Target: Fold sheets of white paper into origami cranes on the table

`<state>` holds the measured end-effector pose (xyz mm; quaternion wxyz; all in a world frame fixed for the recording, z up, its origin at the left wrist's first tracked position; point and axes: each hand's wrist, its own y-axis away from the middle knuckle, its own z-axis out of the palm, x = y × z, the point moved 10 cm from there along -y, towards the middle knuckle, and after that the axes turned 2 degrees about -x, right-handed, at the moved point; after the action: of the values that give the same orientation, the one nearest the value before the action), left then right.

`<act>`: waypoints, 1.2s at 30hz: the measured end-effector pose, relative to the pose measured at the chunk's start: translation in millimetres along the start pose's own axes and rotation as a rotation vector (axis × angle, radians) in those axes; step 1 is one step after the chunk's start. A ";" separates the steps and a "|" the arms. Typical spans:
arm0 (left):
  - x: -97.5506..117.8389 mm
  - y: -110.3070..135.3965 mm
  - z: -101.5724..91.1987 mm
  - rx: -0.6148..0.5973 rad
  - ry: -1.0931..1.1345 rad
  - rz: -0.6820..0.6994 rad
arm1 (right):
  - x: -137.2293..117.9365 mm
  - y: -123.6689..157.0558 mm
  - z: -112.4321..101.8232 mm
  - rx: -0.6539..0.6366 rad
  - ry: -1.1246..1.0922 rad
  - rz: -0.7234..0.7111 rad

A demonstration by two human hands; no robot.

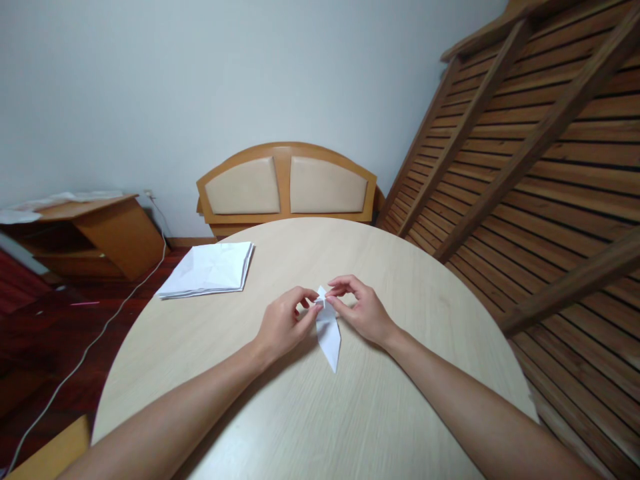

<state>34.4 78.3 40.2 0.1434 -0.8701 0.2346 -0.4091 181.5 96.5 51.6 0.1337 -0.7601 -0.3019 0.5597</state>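
Note:
A small folded white paper figure lies on the round pale wooden table, its long point aimed toward me. My left hand pinches the figure's upper end from the left with thumb and forefinger. My right hand pinches the same upper end from the right, fingers curled. Both forearms rest low over the tabletop.
A stack of creased white paper sheets sits at the table's far left edge. Behind the table stands a wooden chair back with tan pads. A slatted wooden frame leans at the right. A low wooden cabinet and a cable are on the dark floor at left.

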 end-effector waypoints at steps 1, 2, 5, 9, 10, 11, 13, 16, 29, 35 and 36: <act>0.5 -0.3 0.5 -0.004 -0.002 0.006 | 0.0 0.2 0.6 -0.004 0.001 -0.001; 0.7 -0.7 1.0 -0.008 -0.007 0.010 | -0.4 0.5 1.6 -0.013 0.005 -0.005; 0.5 -1.6 1.8 -0.017 -0.012 0.009 | -2.2 1.1 4.6 -0.051 0.033 -0.024; -1.8 -1.9 1.6 -0.012 0.006 -0.016 | -6.8 1.3 6.0 -0.098 0.126 -0.060; -4.1 -2.0 1.6 -0.009 0.013 -0.028 | -8.1 1.1 5.9 -0.107 0.150 -0.068; -7.3 -2.2 1.6 -0.006 0.015 -0.040 | -9.3 0.9 5.1 -0.110 0.172 -0.075; -16.2 -3.0 0.9 0.006 -0.015 -0.059 | -10.6 -0.3 1.0 -0.091 0.216 -0.078; -32.3 -5.2 -0.5 0.018 -0.153 -0.057 | -8.4 -4.1 -10.0 -0.016 0.289 -0.067; -52.4 -9.8 10.0 -0.083 -0.395 -0.016 | 64.0 -57.5 -118.8 0.438 0.501 0.200; -52.2 -11.4 8.1 -0.098 -0.398 -0.031 | 92.6 -86.1 -157.7 0.525 0.717 0.292; -52.7 -11.9 7.9 -0.100 -0.398 -0.033 | 98.1 -90.2 -161.8 0.532 0.750 0.308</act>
<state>14.8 116.5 6.6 0.1370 -0.9435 0.2073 -0.2193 323.1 248.6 79.5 0.3386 -0.8848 0.0367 0.3181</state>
